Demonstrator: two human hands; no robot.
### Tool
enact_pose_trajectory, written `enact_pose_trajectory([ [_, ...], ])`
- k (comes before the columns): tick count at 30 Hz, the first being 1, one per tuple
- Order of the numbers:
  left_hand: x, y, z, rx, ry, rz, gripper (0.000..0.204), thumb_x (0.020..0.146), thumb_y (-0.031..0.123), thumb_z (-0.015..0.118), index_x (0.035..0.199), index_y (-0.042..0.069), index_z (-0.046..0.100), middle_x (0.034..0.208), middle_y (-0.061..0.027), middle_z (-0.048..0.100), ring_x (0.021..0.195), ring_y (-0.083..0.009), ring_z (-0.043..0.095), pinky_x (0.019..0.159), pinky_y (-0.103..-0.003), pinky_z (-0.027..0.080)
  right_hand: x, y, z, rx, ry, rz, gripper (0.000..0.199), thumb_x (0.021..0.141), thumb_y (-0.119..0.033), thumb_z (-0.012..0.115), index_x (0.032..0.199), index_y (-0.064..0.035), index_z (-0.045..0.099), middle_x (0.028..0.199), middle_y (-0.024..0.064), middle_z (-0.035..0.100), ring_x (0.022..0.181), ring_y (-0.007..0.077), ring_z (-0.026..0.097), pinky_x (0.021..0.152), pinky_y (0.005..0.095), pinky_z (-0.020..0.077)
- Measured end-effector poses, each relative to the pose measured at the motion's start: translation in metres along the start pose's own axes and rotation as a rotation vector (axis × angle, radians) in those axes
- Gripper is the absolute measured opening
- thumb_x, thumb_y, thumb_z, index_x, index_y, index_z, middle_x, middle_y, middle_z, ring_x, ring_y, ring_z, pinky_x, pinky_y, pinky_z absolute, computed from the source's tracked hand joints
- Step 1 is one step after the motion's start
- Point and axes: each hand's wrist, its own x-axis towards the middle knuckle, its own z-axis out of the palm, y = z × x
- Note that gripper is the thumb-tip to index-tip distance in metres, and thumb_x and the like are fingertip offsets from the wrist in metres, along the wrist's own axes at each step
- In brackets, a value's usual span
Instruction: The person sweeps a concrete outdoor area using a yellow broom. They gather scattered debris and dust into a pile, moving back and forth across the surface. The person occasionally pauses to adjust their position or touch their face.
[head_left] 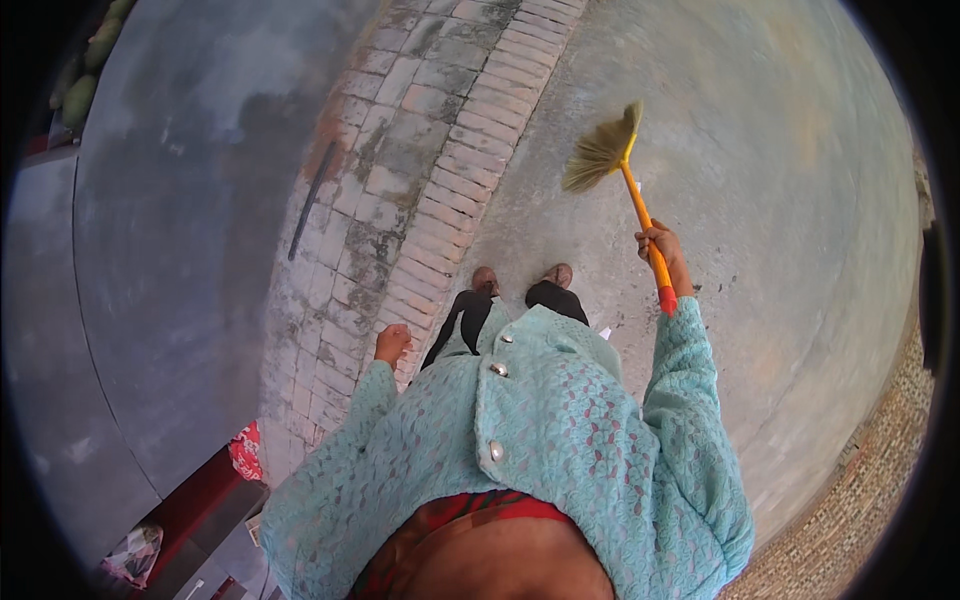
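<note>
Broom [633, 185] with yellow handle, red end and fan of straw bristles is ahead, over smooth grey concrete floor [790, 270], which gives wide open room at right. Right hand [660, 250] is wrapped around its handle. Left hand [393, 344] has bent fingers, how tightly I cannot tell. Whitish brick strip [460, 185] borders this floor; upon it lies thin dark bar [312, 200].

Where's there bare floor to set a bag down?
Right of the broom and right hand, grey floor is mostly bare; so is smooth grey surfacing left of the brick strip. It's tighter around the shoes, between brick strip and right hand.
</note>
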Motion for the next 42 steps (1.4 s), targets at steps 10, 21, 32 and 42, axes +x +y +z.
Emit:
enact_pose_trajectory([
  [10, -0.006, 0.146, 0.094, 0.107, -0.13, 0.369, 0.029, 0.073, 0.016, 0.052, 0.099, 0.005, 0.05, 0.079, -0.0048, 0.055, 0.065, -0.0116, 0.053, 0.051, -0.023, 0.039, -0.119, -0.002, -0.054, 0.344, -0.032, -0.235, 0.071, 0.066, 0.008, 0.042, 0.126, -0.0193, 0.015, 0.071, 0.0101, 0.044, 0.045, 0.0082, 0.038, 0.04, 0.0196, 0.0353],
  [21, 0.028, 0.27, 0.151, 0.461, -0.304, 0.595, 0.028, 0.072, 0.014, 0.053, 0.098, 0.005, 0.05, 0.075, -0.0032, 0.055, 0.061, -0.0099, 0.052, 0.048, -0.023, 0.038, -0.08, 0.035, -0.075, 0.701, -0.012, 0.019, 0.044, 0.07, 0.006, 0.04, 0.108, -0.0126, 0.028, 0.069, 0.0092, 0.041, 0.045, 0.0095, 0.039, 0.039, 0.0195, 0.0348],
  [32, 0.118, 0.392, 0.231, 0.6, -0.571, 0.627, 0.023, 0.071, 0.012, 0.053, 0.091, 0.002, 0.054, 0.07, -0.0055, 0.054, 0.056, -0.0121, 0.052, 0.051, -0.025, 0.043, -0.175, 0.009, -0.011, 0.596, 0.412, -0.51, 0.07, 0.063, 0.008, 0.047, 0.124, -0.0152, 0.021, 0.068, 0.0099, 0.046, 0.042, 0.0106, 0.039, 0.038, 0.0231, 0.0344],
  [42, 0.132, 0.451, 0.24, 0.98, -0.549, 0.41, 0.028, 0.075, 0.017, 0.049, 0.1, 0.004, 0.047, 0.07, -0.0031, 0.052, 0.057, -0.0121, 0.051, 0.046, -0.024, 0.039, -0.235, 0.129, 0.048, 0.663, 1.125, -0.499, 0.055, 0.064, 0.004, 0.046, 0.116, -0.0021, 0.03, 0.061, 0.0053, 0.046, 0.042, 0.0114, 0.044, 0.037, 0.0224, 0.039],
])
